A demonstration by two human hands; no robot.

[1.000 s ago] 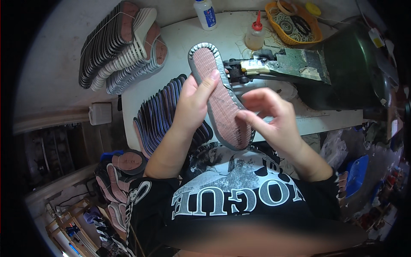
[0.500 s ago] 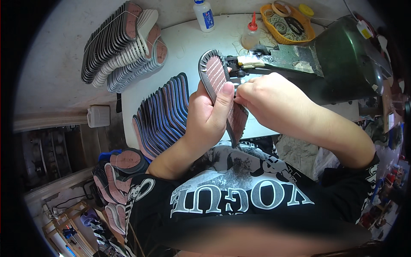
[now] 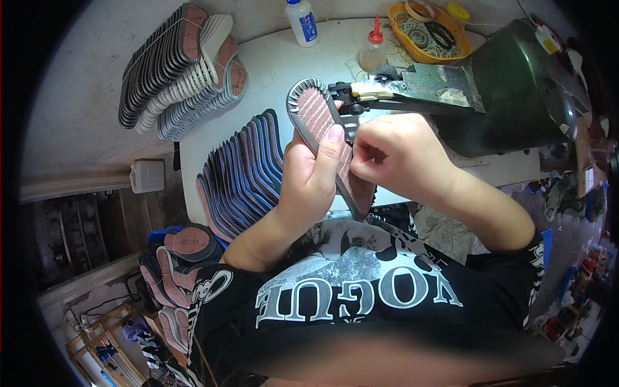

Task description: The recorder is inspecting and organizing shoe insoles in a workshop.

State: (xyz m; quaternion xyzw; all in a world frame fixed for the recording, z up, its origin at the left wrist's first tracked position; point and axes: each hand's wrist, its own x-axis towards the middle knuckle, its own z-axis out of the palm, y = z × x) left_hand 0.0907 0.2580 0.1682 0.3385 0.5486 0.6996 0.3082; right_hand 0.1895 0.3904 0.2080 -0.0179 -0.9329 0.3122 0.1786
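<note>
My left hand (image 3: pixel 311 169) is closed around a shoe insole (image 3: pixel 313 111) with a pinkish, striped underside and a dark gathered rim; the thumb presses flat on that face. The insole stands tilted, its rounded end up by the small black arm tip of a dark green machine (image 3: pixel 445 87). Against the insole's right edge, my right hand (image 3: pixel 393 151) is curled with thumb and forefinger pinched together. Whatever those fingertips hold is too small or hidden to make out.
A fanned row of dark insoles (image 3: pixel 242 177) lies left on the white table (image 3: pixel 271 71). Tied insole bundles (image 3: pixel 184 71) stand behind it. At the back are a white bottle (image 3: pixel 302 24), a red-tipped bottle (image 3: pixel 373 48) and a yellow basket (image 3: pixel 429 39). More insoles (image 3: pixel 187 240) sit lower left.
The insole has shifted slightly left and leans more, its upper end tipping left. My right hand has turned at the wrist, its pinched fingers now lower along the edge.
</note>
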